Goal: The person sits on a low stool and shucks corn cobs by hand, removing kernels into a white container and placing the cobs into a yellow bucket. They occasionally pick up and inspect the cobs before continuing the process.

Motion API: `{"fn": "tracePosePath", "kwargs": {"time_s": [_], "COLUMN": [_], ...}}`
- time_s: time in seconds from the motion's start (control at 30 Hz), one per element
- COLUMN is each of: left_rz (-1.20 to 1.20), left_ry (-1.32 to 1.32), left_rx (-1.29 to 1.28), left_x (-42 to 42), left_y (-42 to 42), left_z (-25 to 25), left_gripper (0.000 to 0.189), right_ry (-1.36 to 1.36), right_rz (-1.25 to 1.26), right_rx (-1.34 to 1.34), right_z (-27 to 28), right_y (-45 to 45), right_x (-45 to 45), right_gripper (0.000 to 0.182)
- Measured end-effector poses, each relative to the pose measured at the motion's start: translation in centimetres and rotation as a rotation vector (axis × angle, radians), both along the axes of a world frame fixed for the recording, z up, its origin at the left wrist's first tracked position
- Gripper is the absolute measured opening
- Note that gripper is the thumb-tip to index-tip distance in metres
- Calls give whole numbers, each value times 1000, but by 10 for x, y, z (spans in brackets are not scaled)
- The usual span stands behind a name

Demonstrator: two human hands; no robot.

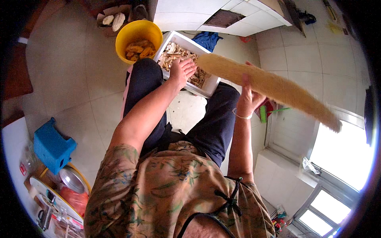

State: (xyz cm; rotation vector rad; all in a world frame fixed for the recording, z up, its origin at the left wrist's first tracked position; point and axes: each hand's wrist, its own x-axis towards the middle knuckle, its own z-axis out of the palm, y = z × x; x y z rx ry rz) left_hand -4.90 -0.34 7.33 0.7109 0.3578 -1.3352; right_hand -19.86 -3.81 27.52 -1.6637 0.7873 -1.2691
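A long, tan, fibrous piece that looks like a dried loofah (268,80) slants across the view, thick at its left end and tapering to the lower right. My right hand (248,96), with a pale bracelet at the wrist, grips it near the middle from below. Beside the thick end, my left hand (182,71) has its fingers stretched out and holds nothing; whether the fingertips touch the loofah I cannot tell. Under that hand, between my knees, stands a white foam box (212,86) with many brown and cream dry scraps (175,53) inside.
A yellow bucket (120,44) holding orange-brown pieces touches the box's left side. Pale loofah-like pieces (118,21) lie farther left. Behind the box are a blue cloth (207,40) and a white-tiled block (184,15). A blue plastic stool (53,145) lies left, a green-bristled broom (262,114) right.
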Motion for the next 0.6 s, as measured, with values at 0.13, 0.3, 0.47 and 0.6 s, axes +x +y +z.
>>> {"fn": "tracePosePath", "kwargs": {"time_s": [0.13, 0.3, 0.47, 0.6], "left_rz": [-101, -113, -109, -77], "left_ry": [-102, 98, -6, 71], "left_rx": [-199, -183, -326, -202], "left_x": [-5, 1, -12, -8], "left_y": [-11, 2, 0, 3], "left_z": [-12, 17, 39, 18], "left_gripper": [51, 37, 40, 42], "right_ry": [400, 53, 218, 285], "right_rz": [32, 90, 195, 129], "right_rx": [7, 39, 7, 4], "right_z": [-31, 7, -19, -22], "right_y": [6, 1, 5, 15], "right_x": [-10, 0, -6, -5], "right_gripper": [41, 47, 60, 53]}}
